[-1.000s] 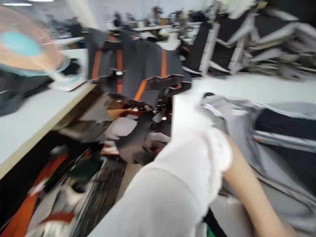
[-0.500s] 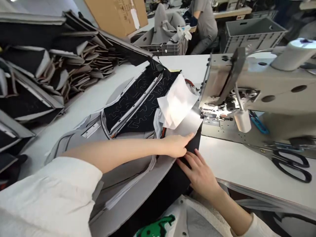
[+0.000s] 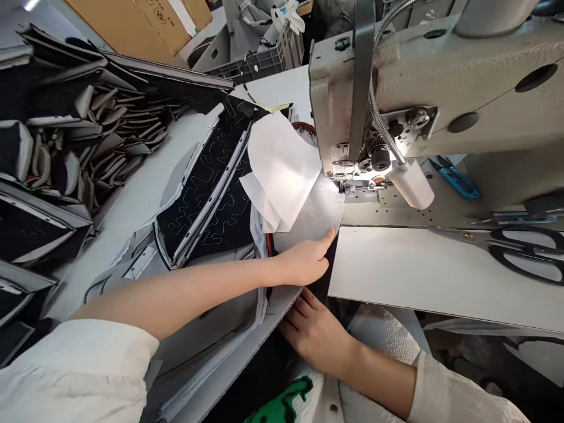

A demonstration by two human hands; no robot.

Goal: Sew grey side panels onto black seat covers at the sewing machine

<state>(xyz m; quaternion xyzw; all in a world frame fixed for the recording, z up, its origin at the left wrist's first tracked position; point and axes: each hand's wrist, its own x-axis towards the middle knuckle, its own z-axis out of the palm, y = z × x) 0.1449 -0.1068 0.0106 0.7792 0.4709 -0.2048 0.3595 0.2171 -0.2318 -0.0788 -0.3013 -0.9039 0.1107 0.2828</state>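
Observation:
A grey and black sewn cover (image 3: 247, 217), with wavy stitching on its black panels, spreads across the table. Its light grey edge runs under the presser foot (image 3: 342, 187) of the sewing machine (image 3: 423, 88). My left hand (image 3: 304, 261) lies on the grey fabric just in front of the foot, index finger stretched along the edge. My right hand (image 3: 319, 335) is nearer my body, its fingers closed at the edge where the grey layer meets the black fabric (image 3: 264, 376); the fingertips are partly hidden. White sheets (image 3: 284, 170) rest on the cover beside the foot.
Large black-handled scissors (image 3: 497, 238) and blue thread snips (image 3: 456, 176) lie right of the needle area. A white lamp (image 3: 412, 183) hangs by the machine head. Stacked cover pieces (image 3: 118, 135) fill the left side. Behind stand a cardboard box (image 3: 132, 26) and a grey crate (image 3: 264, 61).
The view has moved closer to the machine. My right hand has slid back along the fabric edge toward my body, away from my left hand. My left hand stays on the grey fabric.

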